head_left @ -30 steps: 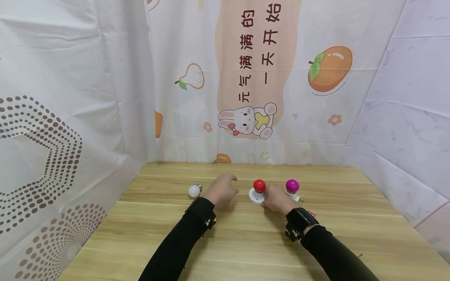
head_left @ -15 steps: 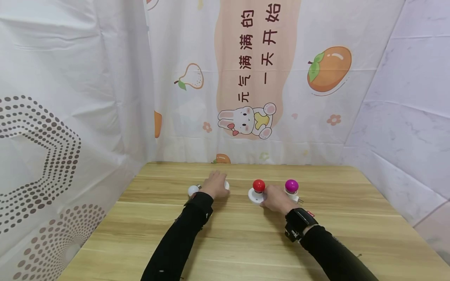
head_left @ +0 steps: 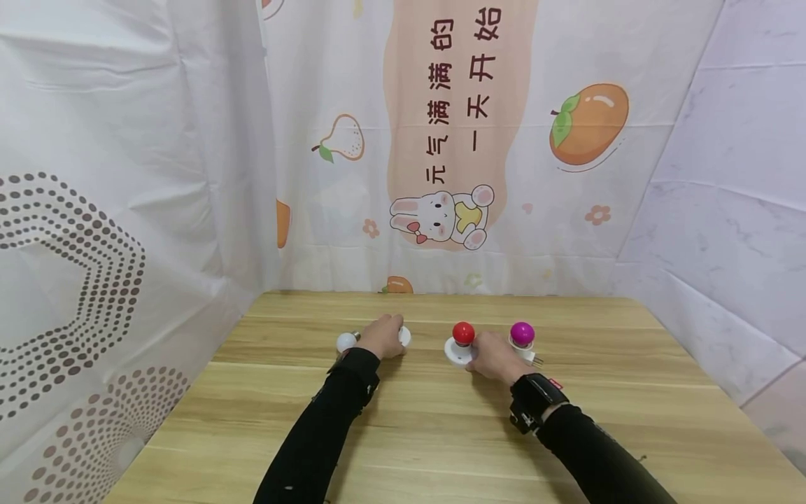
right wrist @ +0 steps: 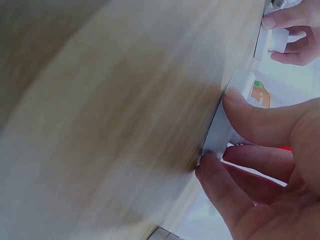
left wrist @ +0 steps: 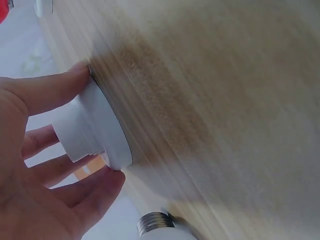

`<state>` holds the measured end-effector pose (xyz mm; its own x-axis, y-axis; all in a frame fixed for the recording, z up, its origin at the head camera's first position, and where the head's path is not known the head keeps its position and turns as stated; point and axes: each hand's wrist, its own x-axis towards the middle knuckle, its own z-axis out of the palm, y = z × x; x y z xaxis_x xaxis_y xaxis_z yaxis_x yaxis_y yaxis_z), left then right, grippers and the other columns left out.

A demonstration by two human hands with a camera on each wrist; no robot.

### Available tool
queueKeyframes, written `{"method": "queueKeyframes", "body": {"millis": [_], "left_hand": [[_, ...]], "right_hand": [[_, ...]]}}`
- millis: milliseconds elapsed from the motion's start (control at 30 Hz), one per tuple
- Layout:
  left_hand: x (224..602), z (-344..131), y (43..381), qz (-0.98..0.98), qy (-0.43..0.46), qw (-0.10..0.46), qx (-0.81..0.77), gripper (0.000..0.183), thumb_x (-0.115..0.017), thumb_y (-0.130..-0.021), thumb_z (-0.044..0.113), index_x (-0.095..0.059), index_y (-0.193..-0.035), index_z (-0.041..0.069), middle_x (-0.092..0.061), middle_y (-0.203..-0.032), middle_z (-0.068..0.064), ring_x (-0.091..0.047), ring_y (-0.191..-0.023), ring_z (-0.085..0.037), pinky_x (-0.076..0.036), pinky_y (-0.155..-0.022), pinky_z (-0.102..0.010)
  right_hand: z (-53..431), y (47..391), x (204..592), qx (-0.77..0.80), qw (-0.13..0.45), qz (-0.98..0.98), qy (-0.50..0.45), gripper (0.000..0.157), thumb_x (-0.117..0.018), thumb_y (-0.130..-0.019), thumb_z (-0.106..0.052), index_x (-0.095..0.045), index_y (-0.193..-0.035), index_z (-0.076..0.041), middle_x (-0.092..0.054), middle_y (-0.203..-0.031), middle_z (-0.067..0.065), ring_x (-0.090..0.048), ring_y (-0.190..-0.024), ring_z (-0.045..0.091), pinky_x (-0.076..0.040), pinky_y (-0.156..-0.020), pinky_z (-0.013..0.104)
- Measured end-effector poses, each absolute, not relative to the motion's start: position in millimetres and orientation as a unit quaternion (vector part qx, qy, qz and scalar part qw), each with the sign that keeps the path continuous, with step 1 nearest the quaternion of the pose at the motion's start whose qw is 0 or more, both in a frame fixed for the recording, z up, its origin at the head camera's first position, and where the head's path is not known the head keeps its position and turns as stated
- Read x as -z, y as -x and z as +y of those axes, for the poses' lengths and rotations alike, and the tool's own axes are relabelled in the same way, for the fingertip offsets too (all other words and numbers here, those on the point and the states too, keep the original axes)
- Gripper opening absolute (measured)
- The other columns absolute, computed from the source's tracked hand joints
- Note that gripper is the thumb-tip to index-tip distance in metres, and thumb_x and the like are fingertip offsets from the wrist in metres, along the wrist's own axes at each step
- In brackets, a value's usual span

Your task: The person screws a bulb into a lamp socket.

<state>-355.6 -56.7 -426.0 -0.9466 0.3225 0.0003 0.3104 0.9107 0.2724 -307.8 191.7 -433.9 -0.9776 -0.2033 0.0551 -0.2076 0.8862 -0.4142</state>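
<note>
My left hand (head_left: 382, 337) grips a round white lamp holder (head_left: 406, 337) by its rim, thumb on one side and fingers on the other in the left wrist view. Its raised socket faces my palm, and the flat base is at the tabletop. My right hand (head_left: 496, 355) holds the edge of another white lamp holder (head_left: 456, 353), which stands on the table with a red bulb (head_left: 464, 333) upright in it. In the right wrist view, thumb and fingers pinch that holder's base, and the red bulb is mostly hidden behind them.
Just left of my left hand lies a white bulb (head_left: 345, 341) with a metal screw cap. To the right of my right hand a purple bulb (head_left: 522, 333) sits in a white socket with plug pins (head_left: 537, 362). All rest on a wooden table (head_left: 428, 434) before a printed curtain.
My left hand has moved left and taken hold of the lamp holder's rim. My right hand and the red bulb's holder have stayed in place.
</note>
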Motion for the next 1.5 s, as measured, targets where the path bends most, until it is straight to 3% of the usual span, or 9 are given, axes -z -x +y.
{"method": "queueKeyframes", "body": {"millis": [267,533,700,933,1067,1200,1300,1500], "left_hand": [[425.6,-59.8,353.4,0.972,-0.174,0.027,-0.153,0.043,-0.083,-0.086,0.021,-0.062,-0.120,0.006,-0.063,-0.113,-0.013,-0.061,-0.101,-0.029,-0.051,-0.088,-0.043],[421.0,-63.1,354.6,0.956,-0.186,0.042,-0.221,0.039,-0.082,-0.086,0.023,-0.062,-0.116,0.006,-0.065,-0.108,-0.008,-0.058,-0.092,-0.022,-0.051,-0.084,-0.038],[413.2,-61.5,350.5,0.944,-0.198,0.039,-0.262,0.039,-0.081,-0.088,0.025,-0.062,-0.117,0.006,-0.065,-0.114,-0.009,-0.059,-0.096,-0.021,-0.050,-0.089,-0.039],[401.1,-54.6,342.6,0.926,-0.203,0.037,-0.315,0.042,-0.077,-0.092,0.031,-0.062,-0.125,0.010,-0.064,-0.127,-0.008,-0.059,-0.109,-0.021,-0.049,-0.097,-0.040],[395.1,-51.1,337.4,0.899,-0.213,0.040,-0.380,0.046,-0.076,-0.092,0.038,-0.061,-0.129,0.014,-0.062,-0.133,-0.010,-0.059,-0.114,-0.024,-0.050,-0.097,-0.042],[389.8,-48.3,331.5,0.868,-0.229,0.042,-0.438,0.048,-0.075,-0.092,0.043,-0.061,-0.130,0.017,-0.061,-0.130,-0.009,-0.059,-0.115,-0.024,-0.054,-0.089,-0.038],[385.9,-46.6,325.7,0.835,-0.239,0.061,-0.491,0.050,-0.074,-0.093,0.041,-0.059,-0.132,0.012,-0.060,-0.127,-0.009,-0.060,-0.116,-0.025,-0.057,-0.085,-0.035],[379.5,-43.7,312.7,0.777,-0.253,0.105,-0.566,0.048,-0.072,-0.097,0.032,-0.056,-0.133,0.005,-0.057,-0.125,-0.013,-0.062,-0.112,-0.026,-0.059,-0.084,-0.036]], "right_hand": [[191.5,306.1,434.2,-0.213,0.007,-0.971,-0.111,0.026,-0.090,-0.074,-0.009,-0.073,-0.091,0.000,-0.073,-0.094,0.012,-0.056,-0.073,0.020,-0.052,-0.073,0.038],[194.0,300.9,428.7,-0.244,-0.020,-0.965,-0.096,0.028,-0.088,-0.075,-0.009,-0.069,-0.093,0.003,-0.061,-0.077,0.006,-0.053,-0.068,0.021,-0.046,-0.064,0.032],[197.6,291.9,416.0,-0.250,-0.021,-0.963,-0.094,0.028,-0.083,-0.079,-0.007,-0.068,-0.097,0.006,-0.060,-0.076,0.007,-0.052,-0.067,0.020,-0.045,-0.061,0.031],[200.7,275.4,385.1,-0.219,-0.020,-0.970,-0.100,0.048,-0.081,-0.083,-0.015,-0.065,-0.118,0.013,-0.070,-0.107,0.024,-0.062,-0.084,0.026,-0.055,-0.077,0.043],[196.4,270.9,372.1,-0.241,-0.005,-0.964,-0.115,0.053,-0.079,-0.087,-0.022,-0.064,-0.127,0.010,-0.069,-0.115,0.026,-0.067,-0.100,0.035,-0.056,-0.082,0.048],[189.5,268.7,366.5,-0.308,0.017,-0.942,-0.134,0.069,-0.080,-0.088,-0.029,-0.053,-0.143,0.003,-0.061,-0.132,0.027,-0.061,-0.117,0.043,-0.055,-0.089,0.053],[184.4,267.5,367.7,-0.355,0.030,-0.921,-0.159,0.080,-0.082,-0.087,-0.030,-0.044,-0.151,-0.002,-0.053,-0.144,0.026,-0.055,-0.126,0.045,-0.053,-0.094,0.056],[175.5,267.2,376.3,-0.407,0.069,-0.887,-0.209,0.079,-0.085,-0.085,-0.024,-0.045,-0.150,-0.004,-0.050,-0.147,0.023,-0.052,-0.130,0.045,-0.049,-0.100,0.057]]}}
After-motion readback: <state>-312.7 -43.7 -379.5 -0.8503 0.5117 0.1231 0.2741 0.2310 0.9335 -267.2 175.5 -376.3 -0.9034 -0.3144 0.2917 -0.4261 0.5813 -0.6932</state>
